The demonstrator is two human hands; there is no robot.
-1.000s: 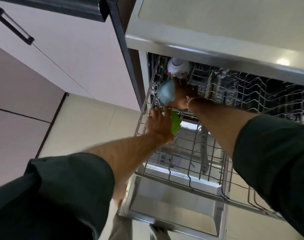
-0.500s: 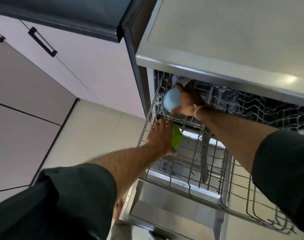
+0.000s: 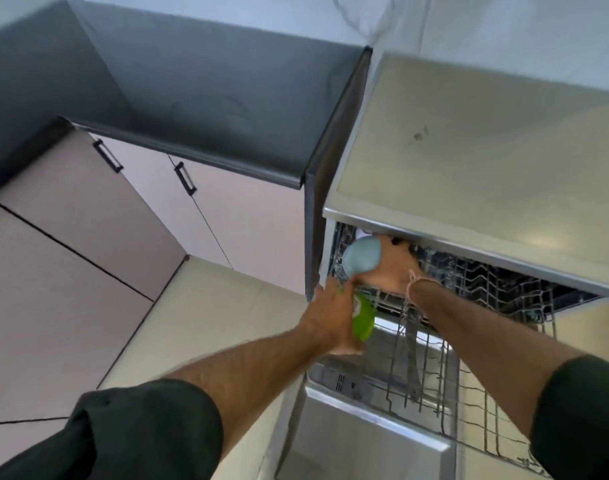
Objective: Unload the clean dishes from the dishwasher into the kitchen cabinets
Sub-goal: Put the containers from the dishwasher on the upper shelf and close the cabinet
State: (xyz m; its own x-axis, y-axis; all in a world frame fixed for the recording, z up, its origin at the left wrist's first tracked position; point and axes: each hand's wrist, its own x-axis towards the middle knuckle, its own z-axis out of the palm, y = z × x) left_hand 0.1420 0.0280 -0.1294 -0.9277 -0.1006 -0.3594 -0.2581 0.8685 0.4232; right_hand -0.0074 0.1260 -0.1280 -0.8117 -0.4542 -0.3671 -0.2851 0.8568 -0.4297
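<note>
My right hand (image 3: 388, 268) grips a pale blue cup (image 3: 362, 253) at the back left of the dishwasher's pulled-out upper wire rack (image 3: 434, 368). Just below it my left hand (image 3: 329, 317) holds a green cup (image 3: 362, 320) over the rack's left edge. A white dish (image 3: 362, 233) shows only as a sliver behind the blue cup, under the dishwasher's top edge. The rest of the rack in view holds nothing I can make out.
The open dishwasher door (image 3: 362, 441) lies flat below the rack. A dark countertop (image 3: 206, 98) runs at the left of the dishwasher, over pale cabinet doors with black handles (image 3: 185, 178). Beige floor tiles (image 3: 199, 306) spread to the left.
Both hands have lifted a little with their cups; the view has tilted up, so the countertop and cabinet doors show more and the white dish is nearly hidden.
</note>
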